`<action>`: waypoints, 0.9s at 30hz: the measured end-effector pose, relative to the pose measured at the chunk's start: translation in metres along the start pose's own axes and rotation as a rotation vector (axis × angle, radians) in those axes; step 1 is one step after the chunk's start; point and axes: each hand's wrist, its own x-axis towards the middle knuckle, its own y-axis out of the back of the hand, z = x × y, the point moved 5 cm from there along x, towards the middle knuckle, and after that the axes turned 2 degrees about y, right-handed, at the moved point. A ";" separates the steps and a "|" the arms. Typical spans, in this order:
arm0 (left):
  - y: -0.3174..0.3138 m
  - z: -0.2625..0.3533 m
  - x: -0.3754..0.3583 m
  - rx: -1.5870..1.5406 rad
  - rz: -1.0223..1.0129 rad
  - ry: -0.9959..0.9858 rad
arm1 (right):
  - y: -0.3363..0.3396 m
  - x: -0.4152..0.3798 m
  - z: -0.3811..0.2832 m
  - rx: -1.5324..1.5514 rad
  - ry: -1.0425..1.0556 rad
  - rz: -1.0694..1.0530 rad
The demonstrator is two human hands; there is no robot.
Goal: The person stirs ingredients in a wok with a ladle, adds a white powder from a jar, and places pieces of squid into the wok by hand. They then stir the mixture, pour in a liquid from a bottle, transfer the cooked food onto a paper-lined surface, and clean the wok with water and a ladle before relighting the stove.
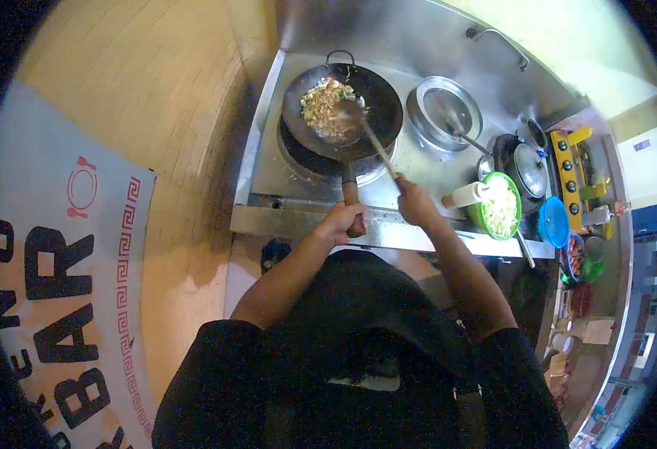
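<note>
A dark wok (pixel 384 101) with chopped food (pixel 324 105) in it sits on the burner of a steel stove. My left hand (pixel 338 223) is closed around the wok's wooden handle (pixel 349 187), near its end. In my right hand (pixel 416 200) is the long handle of a ladle (pixel 349 112), whose bowl rests among the food. The ladle slants from the hand up and left over the wok's rim. To the right of my right hand stands a green bowl (pixel 502 208) of pale shredded food, with a bottle (pixel 464 196) lying across its left edge.
A metal basin (pixel 445 112) with a second ladle (pixel 485 165) beside it stands right of the wok. Further right are a lidded pot (pixel 530 170), a blue bowl (pixel 553 222) and a yellow burner unit (pixel 568 178). A lettered banner (pixel 81 262) hangs at the left.
</note>
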 end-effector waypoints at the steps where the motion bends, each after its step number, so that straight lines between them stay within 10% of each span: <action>1: 0.002 -0.004 0.005 -0.032 -0.033 0.020 | 0.016 -0.011 -0.023 0.162 0.071 -0.033; 27: 0.013 -0.018 0.017 -0.141 -0.088 0.024 | 0.025 -0.009 -0.033 0.141 0.108 0.025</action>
